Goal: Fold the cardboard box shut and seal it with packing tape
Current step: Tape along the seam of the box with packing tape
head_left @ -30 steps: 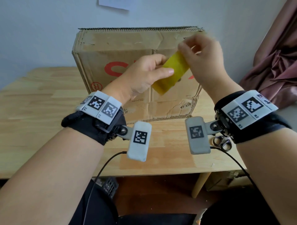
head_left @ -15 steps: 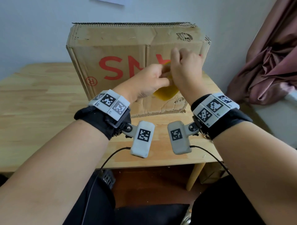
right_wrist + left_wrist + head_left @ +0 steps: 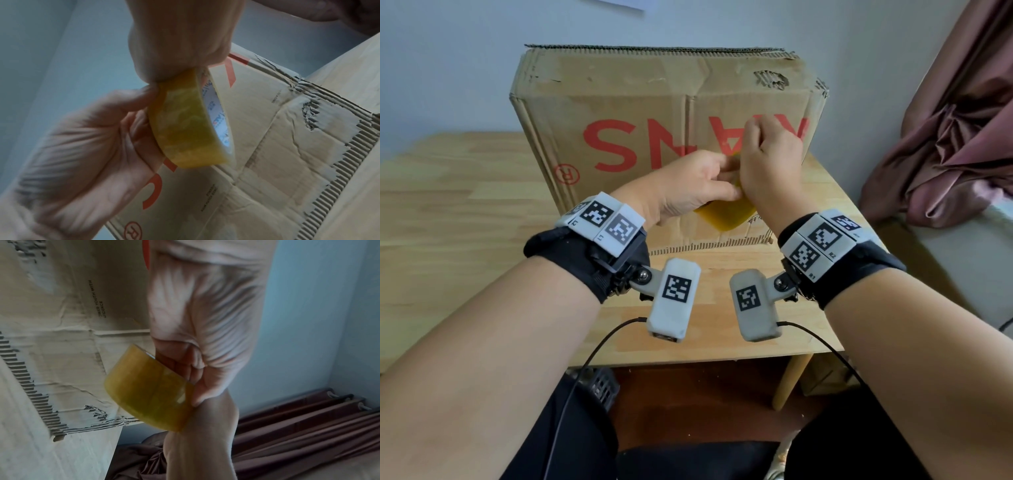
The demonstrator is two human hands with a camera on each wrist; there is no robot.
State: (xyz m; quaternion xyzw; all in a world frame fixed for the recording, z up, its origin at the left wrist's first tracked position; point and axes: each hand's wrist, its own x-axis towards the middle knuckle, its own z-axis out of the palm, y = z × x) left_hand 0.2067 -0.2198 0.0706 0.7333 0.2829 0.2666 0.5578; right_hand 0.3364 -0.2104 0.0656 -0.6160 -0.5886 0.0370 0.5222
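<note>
A large cardboard box (image 3: pixel 640 113) with upside-down red letters stands on the wooden table (image 3: pixel 455 219), its torn lower edge on the tabletop. In front of its right half, both hands hold a yellow roll of packing tape (image 3: pixel 726 216) above the table. My left hand (image 3: pixel 722 185) grips the roll from the left, fingers curled round its side. My right hand (image 3: pixel 753 140) is curled over the top, pinching the roll's upper rim. The right wrist view shows the roll (image 3: pixel 185 126) edge-on with its white core, left hand (image 3: pixel 92 142) beneath. The left wrist view shows the roll (image 3: pixel 150 392) against the box.
A dusty-pink curtain (image 3: pixel 945 147) hangs bunched at the right, past the table's right edge. A pale wall stands close behind the box. Bare tabletop lies to the left of the box and in front of it. A dark basket (image 3: pixel 602 387) sits under the table.
Both hands have brought the tape roll down from chest-high at the box's top to low in front of its lower right, and have closed in around it.
</note>
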